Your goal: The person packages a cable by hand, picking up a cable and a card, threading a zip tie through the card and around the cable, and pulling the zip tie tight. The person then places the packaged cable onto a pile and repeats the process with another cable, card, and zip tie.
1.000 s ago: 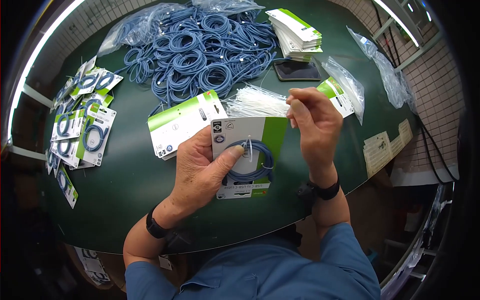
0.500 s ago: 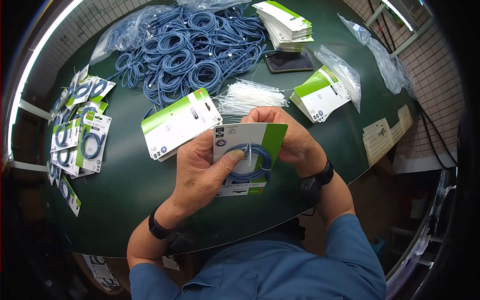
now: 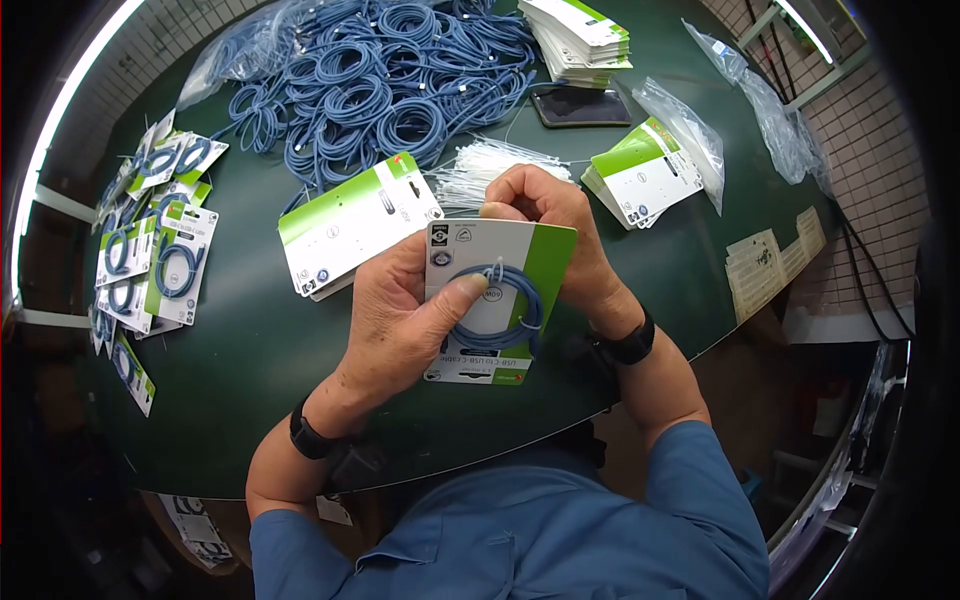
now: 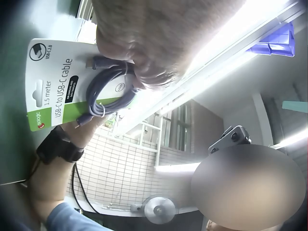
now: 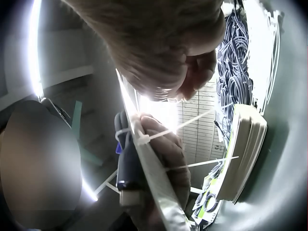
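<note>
A white and green USB-C cable card (image 3: 545,260) is gripped by my left hand (image 3: 390,310), thumb on its front. A coiled blue USB-C cable (image 3: 530,290) lies against the card's face, a small loop of white cable tie (image 3: 498,268) beside the thumb. My right hand (image 3: 560,225) is behind the card's upper edge, fingers curled, partly hidden. In the right wrist view, white cable tie tails (image 5: 192,119) stick out from the card's back, one passing just below the right fingertips (image 5: 180,96); I cannot tell whether the fingers pinch a tie.
Loose cable ties (image 3: 470,172) lie beyond the hands, with a heap of coiled blue cables (image 3: 400,90) behind. Blank cards are stacked left (image 3: 335,235), right (image 3: 655,185) and far back (image 3: 580,50). A phone (image 3: 580,107) lies at the back; carded cables (image 3: 180,265) pile at left.
My right hand has come from the right of the card to behind its upper edge. The tie loop on the card's front has become shorter. The left hand keeps its grip.
</note>
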`<state>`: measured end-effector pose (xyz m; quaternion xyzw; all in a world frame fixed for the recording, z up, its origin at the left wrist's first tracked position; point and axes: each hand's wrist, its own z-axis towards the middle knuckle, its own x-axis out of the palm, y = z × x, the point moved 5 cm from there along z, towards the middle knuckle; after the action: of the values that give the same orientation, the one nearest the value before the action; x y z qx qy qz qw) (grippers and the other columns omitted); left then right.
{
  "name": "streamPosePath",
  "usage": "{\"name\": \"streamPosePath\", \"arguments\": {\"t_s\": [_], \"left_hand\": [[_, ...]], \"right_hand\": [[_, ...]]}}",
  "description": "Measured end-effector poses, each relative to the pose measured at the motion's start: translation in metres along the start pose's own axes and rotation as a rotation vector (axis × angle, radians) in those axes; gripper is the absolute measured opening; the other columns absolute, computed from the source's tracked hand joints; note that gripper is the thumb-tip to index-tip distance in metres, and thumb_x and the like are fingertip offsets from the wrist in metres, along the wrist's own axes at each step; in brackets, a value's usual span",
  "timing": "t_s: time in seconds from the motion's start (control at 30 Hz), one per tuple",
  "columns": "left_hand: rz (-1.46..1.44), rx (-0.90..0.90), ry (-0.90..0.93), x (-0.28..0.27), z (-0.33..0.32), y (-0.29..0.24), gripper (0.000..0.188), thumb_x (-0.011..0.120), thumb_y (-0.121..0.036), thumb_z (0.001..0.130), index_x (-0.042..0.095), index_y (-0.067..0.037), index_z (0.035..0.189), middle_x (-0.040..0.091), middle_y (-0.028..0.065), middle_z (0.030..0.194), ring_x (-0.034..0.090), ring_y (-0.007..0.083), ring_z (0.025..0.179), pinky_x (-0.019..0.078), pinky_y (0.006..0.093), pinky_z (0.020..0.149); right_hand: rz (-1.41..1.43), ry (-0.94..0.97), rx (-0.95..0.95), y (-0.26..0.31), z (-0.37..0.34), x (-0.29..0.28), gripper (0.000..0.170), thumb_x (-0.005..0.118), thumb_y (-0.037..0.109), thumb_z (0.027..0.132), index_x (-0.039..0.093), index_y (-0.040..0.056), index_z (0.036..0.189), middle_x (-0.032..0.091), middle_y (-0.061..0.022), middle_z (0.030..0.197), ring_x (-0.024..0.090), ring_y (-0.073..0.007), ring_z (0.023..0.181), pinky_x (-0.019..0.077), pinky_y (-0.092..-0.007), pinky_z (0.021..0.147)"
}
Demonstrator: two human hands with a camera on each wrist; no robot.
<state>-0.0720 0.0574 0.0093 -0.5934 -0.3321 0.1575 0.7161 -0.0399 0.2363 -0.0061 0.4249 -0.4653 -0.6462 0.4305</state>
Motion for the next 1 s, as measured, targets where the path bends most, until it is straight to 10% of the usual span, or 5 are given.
{"name": "streamPosePath", "arguments": {"t_s": [0.27,0.4,0.57,0.67,1.0], "left_hand": [[-0.01,0.011,-0.081,-0.005,-0.002,0.004,0.033,0.077,-0.009,0.093,0.067,0.003,0.123,0.075,0.0086,0.107,0.07,0.0111,0.093,0.058,0.0272,0.084],[0.119,-0.046,-0.117,-0.008,-0.001,0.007,0.029,0.081,-0.011,0.091,0.069,0.001,0.114,0.075,0.006,0.099,0.069,0.009,0.086,0.0576,0.0261,0.079],[0.097,-0.018,-0.146,-0.009,-0.001,0.008,0.02,0.079,-0.009,0.091,0.066,-0.002,0.105,0.073,0.0032,0.092,0.067,0.0073,0.079,0.057,0.0255,0.075],[0.078,0.019,-0.181,-0.012,0.003,-0.001,0.017,0.077,-0.009,0.093,0.064,-0.003,0.103,0.072,0.0023,0.091,0.066,0.0066,0.079,0.0566,0.0254,0.073],[-0.208,0.098,-0.325,-0.038,0.014,-0.002,0.012,0.067,-0.01,0.102,0.063,-0.003,0.112,0.07,0.0039,0.101,0.065,0.0068,0.086,0.0565,0.0245,0.078]], "right_hand": [[-0.426,-0.006,-0.469,0.019,-0.006,0.016,0.011,0.072,0.003,0.089,0.061,0.0003,0.091,0.066,-0.0041,0.088,0.06,-0.0095,0.073,0.0492,-0.0235,0.065],[-0.458,-0.074,-0.419,0.01,-0.004,0.016,0.014,0.075,0.007,0.089,0.062,0.0018,0.091,0.065,-0.0084,0.085,0.065,-0.0184,0.071,0.0508,-0.0325,0.059],[-0.223,-0.176,-0.32,0.007,-0.002,0.008,0.008,0.068,0.006,0.098,0.063,0.0024,0.094,0.066,-0.0032,0.088,0.06,-0.0102,0.07,0.0486,-0.0239,0.063],[0.238,-0.273,0.083,-0.011,0.005,-0.013,0.009,0.063,0.011,0.104,0.063,0.0016,0.104,0.066,-0.0035,0.092,0.06,-0.0083,0.076,0.0497,-0.0226,0.068],[0.097,0.126,-0.059,0.019,-0.018,0.037,0.037,0.064,0.03,0.107,0.063,-0.0038,0.123,0.072,-0.0071,0.106,0.065,-0.0109,0.089,0.0548,-0.0279,0.081]]}}
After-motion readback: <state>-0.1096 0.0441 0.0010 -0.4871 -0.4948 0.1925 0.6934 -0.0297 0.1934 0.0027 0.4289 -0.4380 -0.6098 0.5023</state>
